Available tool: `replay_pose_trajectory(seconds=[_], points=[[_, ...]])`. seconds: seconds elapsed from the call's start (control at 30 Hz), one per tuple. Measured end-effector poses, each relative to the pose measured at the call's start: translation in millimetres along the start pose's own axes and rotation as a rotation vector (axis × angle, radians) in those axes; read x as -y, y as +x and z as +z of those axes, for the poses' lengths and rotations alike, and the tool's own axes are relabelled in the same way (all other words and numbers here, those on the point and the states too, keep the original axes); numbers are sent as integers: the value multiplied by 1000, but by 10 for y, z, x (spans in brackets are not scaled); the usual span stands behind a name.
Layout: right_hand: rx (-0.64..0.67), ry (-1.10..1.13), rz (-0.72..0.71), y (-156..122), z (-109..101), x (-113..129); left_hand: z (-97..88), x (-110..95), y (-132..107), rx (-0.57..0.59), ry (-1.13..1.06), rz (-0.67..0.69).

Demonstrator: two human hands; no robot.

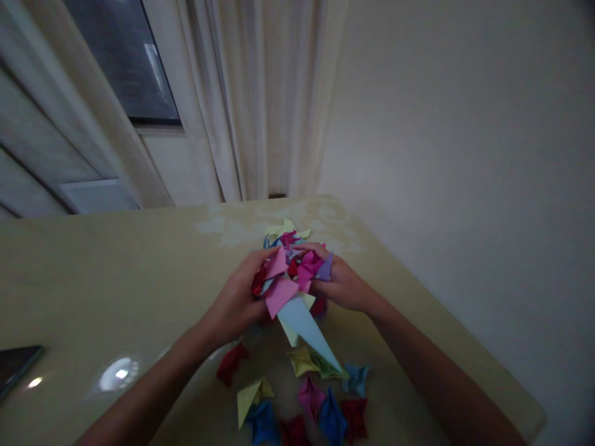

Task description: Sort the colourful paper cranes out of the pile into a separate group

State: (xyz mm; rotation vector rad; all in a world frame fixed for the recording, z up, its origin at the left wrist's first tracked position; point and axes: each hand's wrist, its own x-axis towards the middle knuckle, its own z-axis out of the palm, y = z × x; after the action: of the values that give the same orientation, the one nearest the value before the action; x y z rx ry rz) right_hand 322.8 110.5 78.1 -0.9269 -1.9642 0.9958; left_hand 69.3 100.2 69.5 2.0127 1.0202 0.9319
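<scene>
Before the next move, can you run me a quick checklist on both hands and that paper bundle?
1. Left hand grips the paper bundle: ok.
2. Right hand grips the bundle's other side: ok.
3. Light blue pointed piece sticks out below, held fast: cannot tell.
4. Loose folded pieces on the table below the hands, all away from the near edge: cannot tell, the frame cuts them off.
5. Dark flat device at the table's left, apart from the paper: ok.
</scene>
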Motion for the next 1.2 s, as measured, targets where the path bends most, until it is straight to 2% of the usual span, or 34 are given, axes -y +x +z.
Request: replay_pose_trajectory(seconds=[0.13, 0.33, 0.53, 0.6, 0.67, 0.8, 0.83, 0.9, 0.97, 1.07, 1.13, 1.2], points=[[-59, -133, -14, -50, -170, 222, -270, -136, 22, 55, -116, -2], [-109, -357, -41, -173, -336, 390, -517, -20, -29, 114, 60, -30], [76, -402, 22, -524, -436, 377, -812, 85, -233, 284, 276, 72], [112, -444, 115, -733, -449, 325, -879, 118, -380, 281, 320, 70], [122, -473, 245, -990, -428, 260, -896, 177, -569, 218, 334, 29], [182, -475, 356, -1501, -207, 64, -723, 320, -956, 48, 114, -111], [203, -477, 359, -1582, -121, 5, -640, 347, -1029, 32, 42, -124], [213, -501, 346, -1639, 55, -107, -452, 380, -1127, 82, -4, -117], [196, -527, 319, -1550, 201, -192, -255, 388, -1166, 205, 102, -96], [188, -542, 272, -1229, 347, -279, 34, 379, -1140, 350, 288, -65], [200, -531, 238, -978, 432, -335, 218, 375, -1073, 365, 339, -44], [187, -487, 167, -749, 529, -394, 371, 372, -963, 324, 330, -20]])
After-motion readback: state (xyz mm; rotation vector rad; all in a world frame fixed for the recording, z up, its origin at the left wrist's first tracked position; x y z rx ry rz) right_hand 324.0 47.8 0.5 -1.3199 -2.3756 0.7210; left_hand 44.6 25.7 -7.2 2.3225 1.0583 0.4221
